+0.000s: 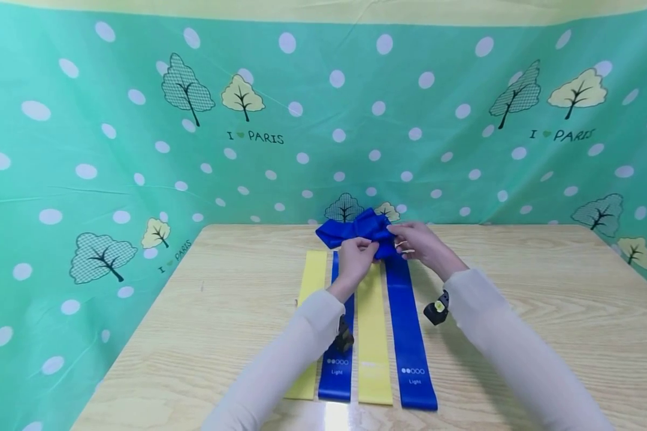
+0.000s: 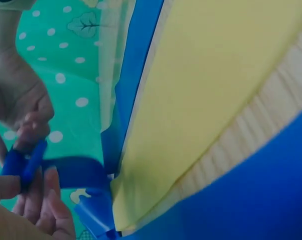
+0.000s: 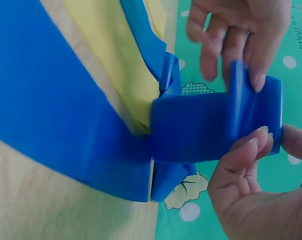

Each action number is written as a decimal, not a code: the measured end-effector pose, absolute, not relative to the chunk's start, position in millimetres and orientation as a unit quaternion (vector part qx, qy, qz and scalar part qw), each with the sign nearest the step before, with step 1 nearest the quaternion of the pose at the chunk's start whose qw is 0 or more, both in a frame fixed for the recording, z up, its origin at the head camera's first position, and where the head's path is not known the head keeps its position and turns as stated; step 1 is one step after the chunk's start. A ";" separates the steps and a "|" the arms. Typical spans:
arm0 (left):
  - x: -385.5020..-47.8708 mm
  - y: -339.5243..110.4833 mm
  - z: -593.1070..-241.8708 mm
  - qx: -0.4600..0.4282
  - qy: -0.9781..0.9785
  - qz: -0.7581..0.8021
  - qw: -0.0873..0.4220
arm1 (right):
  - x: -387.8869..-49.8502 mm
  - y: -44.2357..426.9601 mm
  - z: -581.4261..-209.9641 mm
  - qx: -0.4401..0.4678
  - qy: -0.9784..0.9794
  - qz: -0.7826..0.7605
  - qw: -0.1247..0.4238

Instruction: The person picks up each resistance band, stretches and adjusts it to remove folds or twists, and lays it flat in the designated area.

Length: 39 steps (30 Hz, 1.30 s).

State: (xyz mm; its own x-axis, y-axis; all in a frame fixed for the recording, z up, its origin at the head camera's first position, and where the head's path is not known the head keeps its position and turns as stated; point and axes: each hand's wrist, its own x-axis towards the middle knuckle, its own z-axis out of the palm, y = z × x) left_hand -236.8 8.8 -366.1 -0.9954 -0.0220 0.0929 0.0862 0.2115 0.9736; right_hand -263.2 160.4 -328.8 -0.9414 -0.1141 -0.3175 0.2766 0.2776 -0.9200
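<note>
Two blue resistance bands, one at left (image 1: 333, 383) and one at right (image 1: 408, 323), alternate with two yellow resistance bands, one at left (image 1: 314, 269) and one in the middle (image 1: 372, 335). At the table's far edge, blue band ends form a folded, looped bunch (image 1: 363, 227). My left hand (image 1: 356, 260) pinches a flap of this blue band near the bunch's front. On the bunch's right side, my right hand (image 1: 420, 244) grips the folded blue band (image 3: 191, 125) between thumb and fingers. Some of the folds are hidden behind the hands.
The bands lie lengthwise on a pale wooden table (image 1: 221, 335). Behind it hangs a green dotted cloth (image 1: 323, 155) with printed trees. Black wrist cameras, one at left (image 1: 344, 336) and one at right (image 1: 437, 309), hang below the sleeves.
</note>
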 end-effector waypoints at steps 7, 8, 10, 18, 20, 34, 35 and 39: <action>-234.9 3.4 -361.6 -0.027 -0.773 -0.634 0.031 | -248.6 168.9 -351.8 0.074 0.765 -0.606 0.204; -234.5 3.4 -360.4 -0.027 -0.772 -0.635 0.028 | -246.5 168.8 -355.3 0.072 0.754 -0.618 0.213; -233.8 3.8 -357.5 -0.022 -0.775 -0.632 0.028 | -243.7 167.4 -361.5 0.059 0.728 -0.641 0.236; -224.7 8.6 -353.8 -0.006 -0.786 -0.618 -0.001 | -241.9 159.0 -366.6 0.014 0.513 -0.818 0.261; -218.3 9.4 -354.2 -0.018 -0.779 -0.627 -0.023 | -243.7 159.7 -365.2 0.012 0.472 -0.843 0.258; -177.6 18.1 -361.1 -0.061 -0.764 -0.629 -0.133 | -261.1 172.0 -339.0 0.030 0.544 -0.823 0.163; -175.7 18.4 -361.6 -0.065 -0.764 -0.628 -0.135 | -262.6 172.7 -336.7 0.033 0.549 -0.820 0.158; -168.6 17.8 -361.6 -0.078 -0.764 -0.623 -0.151 | -266.1 174.6 -328.1 0.032 0.565 -0.809 0.157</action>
